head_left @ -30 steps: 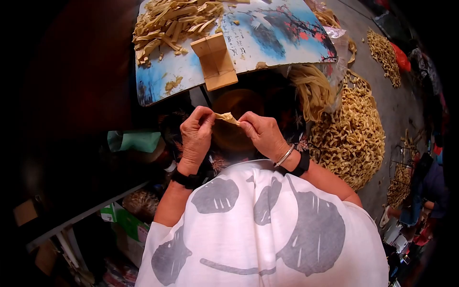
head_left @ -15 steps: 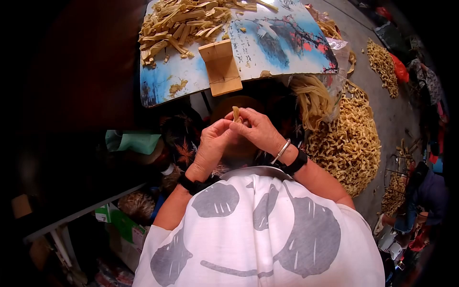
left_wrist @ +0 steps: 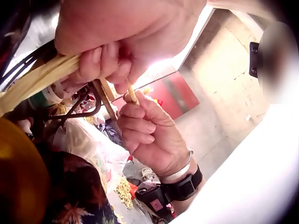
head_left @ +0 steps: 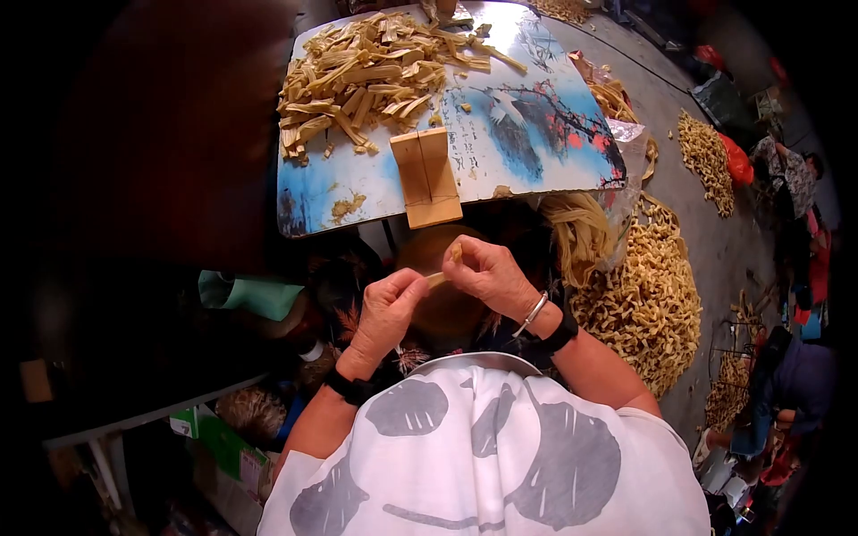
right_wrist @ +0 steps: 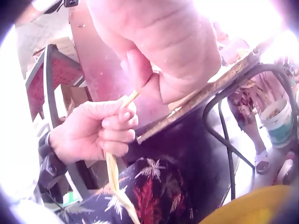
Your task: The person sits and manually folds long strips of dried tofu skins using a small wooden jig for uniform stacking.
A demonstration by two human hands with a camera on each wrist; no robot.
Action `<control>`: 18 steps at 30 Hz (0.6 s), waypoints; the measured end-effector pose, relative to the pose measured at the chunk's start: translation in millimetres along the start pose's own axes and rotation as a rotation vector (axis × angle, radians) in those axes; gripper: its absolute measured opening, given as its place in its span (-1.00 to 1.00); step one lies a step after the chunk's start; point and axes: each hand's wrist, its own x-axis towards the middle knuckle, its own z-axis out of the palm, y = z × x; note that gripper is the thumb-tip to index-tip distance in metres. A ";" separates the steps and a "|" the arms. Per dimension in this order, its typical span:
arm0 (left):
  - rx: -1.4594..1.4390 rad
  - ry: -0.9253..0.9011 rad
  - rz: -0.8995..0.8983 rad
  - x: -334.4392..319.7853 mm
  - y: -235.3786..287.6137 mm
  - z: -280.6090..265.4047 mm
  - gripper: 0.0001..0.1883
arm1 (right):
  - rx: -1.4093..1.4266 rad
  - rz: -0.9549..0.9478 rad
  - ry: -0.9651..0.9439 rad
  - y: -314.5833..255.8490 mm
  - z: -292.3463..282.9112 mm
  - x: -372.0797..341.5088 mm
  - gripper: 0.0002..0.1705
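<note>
Right wrist: strip [right_wrist: 112, 173] runs through left fingers [right_wrist: 117, 135].

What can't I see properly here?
- Pale strip: right wrist view, part hidden by the left hand, lower end cut off by the bottom edge.
- Writing on the tabletop: head view, too small to read.
- Yellow round thing: right wrist view, cut off by the corner.

Painted table [head_left: 357, 201] with rounded corners, patterned in blue, white, black and red. Bright glare [head_left: 502, 16] across the table's far edge. To the table's right, grey floor [head_left: 657, 109], crossed by a dark line. To the table's left, a dark reddish-brown surface [head_left: 201, 107] sunk in shadow; nearer and left of the table, a long grey ledge [head_left: 161, 413].
</note>
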 end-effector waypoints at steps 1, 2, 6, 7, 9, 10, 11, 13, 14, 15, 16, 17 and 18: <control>-0.028 -0.014 -0.003 4.8 4.9 -3.5 -0.81 | 0.048 0.003 -0.023 -1.6 -4.1 5.4 -0.75; 0.028 -0.029 0.020 12.0 12.5 -8.6 -0.81 | 0.096 0.005 -0.045 -3.9 -8.9 12.1 -0.74; 0.226 -0.040 0.148 56.5 32.0 -34.4 -0.84 | 0.055 -0.108 0.072 -24.1 -33.8 47.7 -0.71; 0.290 0.028 0.212 69.0 39.4 -38.2 -0.85 | 0.061 -0.176 0.137 -27.0 -34.0 58.0 -0.75; 0.367 0.148 0.306 93.7 47.3 -41.9 -0.85 | -0.080 -0.264 0.271 -35.5 -32.3 74.0 -0.78; 0.380 0.200 0.336 105.5 48.5 -41.6 -0.85 | -0.151 -0.308 0.339 -39.2 -31.2 82.0 -0.79; 0.392 0.252 0.365 115.7 48.5 -40.4 -0.84 | -0.239 -0.390 0.426 -40.6 -29.5 90.0 -0.82; 0.359 0.285 0.320 132.2 40.6 -36.0 -0.83 | -0.442 -0.465 0.501 -24.4 -31.5 110.6 -0.86; 0.343 0.299 0.295 136.6 34.1 -32.2 -0.83 | -0.543 -0.498 0.539 -12.8 -30.7 117.8 -0.88; 0.375 0.329 0.320 138.2 30.2 -26.4 -0.82 | -0.655 -0.460 0.490 -9.1 -27.6 119.0 -0.90; 0.368 0.352 0.308 140.6 27.9 -26.2 -0.82 | -0.669 -0.450 0.492 -5.9 -28.4 119.7 -0.90; 0.359 0.375 0.291 140.5 25.2 -27.4 -0.81 | -0.682 -0.437 0.490 -2.4 -28.2 118.3 -0.90; 0.350 0.400 0.274 139.3 22.9 -29.5 -0.81 | -0.695 -0.426 0.486 -0.9 -27.5 116.1 -0.90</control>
